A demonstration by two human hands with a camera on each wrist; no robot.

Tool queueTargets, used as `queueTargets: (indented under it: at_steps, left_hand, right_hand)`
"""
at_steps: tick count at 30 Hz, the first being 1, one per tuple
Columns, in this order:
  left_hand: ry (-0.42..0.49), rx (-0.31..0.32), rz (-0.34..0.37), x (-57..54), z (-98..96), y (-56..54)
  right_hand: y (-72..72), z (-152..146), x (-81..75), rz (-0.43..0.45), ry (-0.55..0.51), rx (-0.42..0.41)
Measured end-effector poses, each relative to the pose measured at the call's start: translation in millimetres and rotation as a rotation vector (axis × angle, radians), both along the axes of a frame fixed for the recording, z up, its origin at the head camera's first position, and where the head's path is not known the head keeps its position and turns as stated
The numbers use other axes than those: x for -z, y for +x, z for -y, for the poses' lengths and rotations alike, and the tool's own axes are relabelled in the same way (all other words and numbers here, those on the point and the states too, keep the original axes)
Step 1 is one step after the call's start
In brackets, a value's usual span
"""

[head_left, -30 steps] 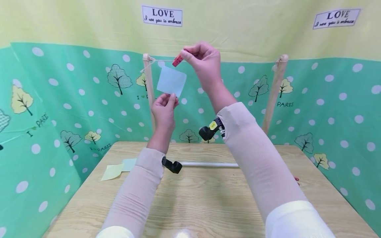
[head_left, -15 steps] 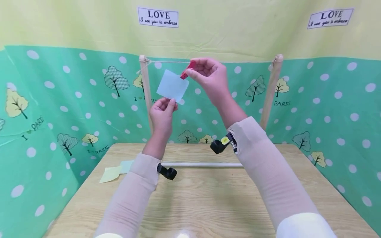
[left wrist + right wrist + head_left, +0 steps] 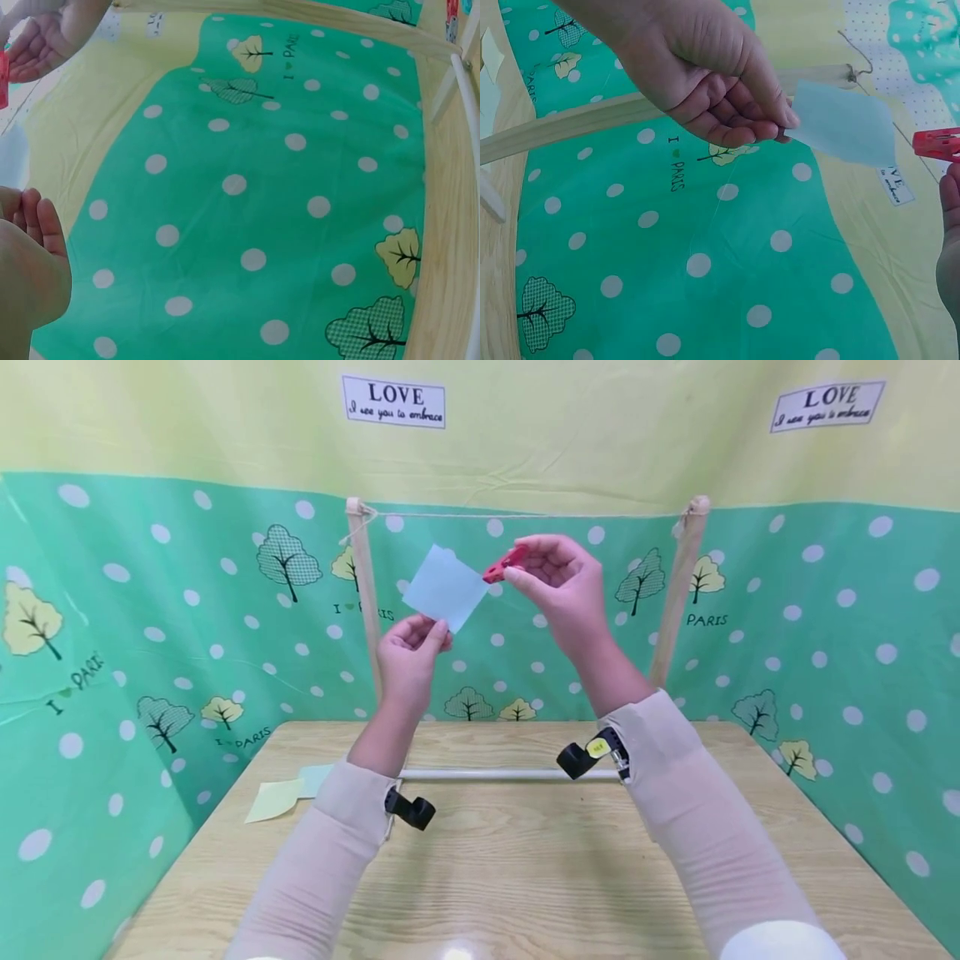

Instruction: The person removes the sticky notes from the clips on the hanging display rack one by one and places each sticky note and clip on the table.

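My left hand (image 3: 408, 660) pinches a light blue square of paper (image 3: 447, 589) by its lower corner, holding it up below the string. Between thumb and fingers of my right hand (image 3: 566, 585) is a red clothespin (image 3: 504, 565), its tip pointing at the paper's right corner. In the right wrist view a small gap separates the clothespin (image 3: 934, 142) from the paper (image 3: 844, 126). The left wrist view catches only an edge of the paper (image 3: 13, 154) and part of the clothespin (image 3: 4, 81).
A string (image 3: 480, 516) runs between two wooden posts (image 3: 363, 577) at the back. Yellow paper (image 3: 273, 800) and blue paper (image 3: 313, 780) lie on the table's left. A white rod (image 3: 487, 774) crosses the table (image 3: 510, 877). Something red (image 3: 452, 19) shows at the left wrist view's edge.
My right hand has come down and rightward from the string with the clothespin, which now points at the paper's right corner. The paper has shifted slightly right and down and turned.
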State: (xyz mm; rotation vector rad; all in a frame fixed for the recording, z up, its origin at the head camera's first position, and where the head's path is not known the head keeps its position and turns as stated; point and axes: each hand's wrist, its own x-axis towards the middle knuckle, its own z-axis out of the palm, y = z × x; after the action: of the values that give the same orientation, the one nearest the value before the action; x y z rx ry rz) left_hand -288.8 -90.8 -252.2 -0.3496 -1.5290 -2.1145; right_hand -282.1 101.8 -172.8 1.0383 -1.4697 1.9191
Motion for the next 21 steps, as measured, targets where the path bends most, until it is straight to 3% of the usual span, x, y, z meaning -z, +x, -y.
queueTargets:
  at_steps: [9,21]
  left_hand:
    - [0.018,0.061,-0.022,7.1,7.8,8.1]
    - [0.060,0.096,-0.009,15.1,25.2,19.2]
  right_hand:
    - [9.9,-20,14.9,-0.055,0.066,0.006]
    - [21.1,-48,36.9,-0.028,0.102,0.032]
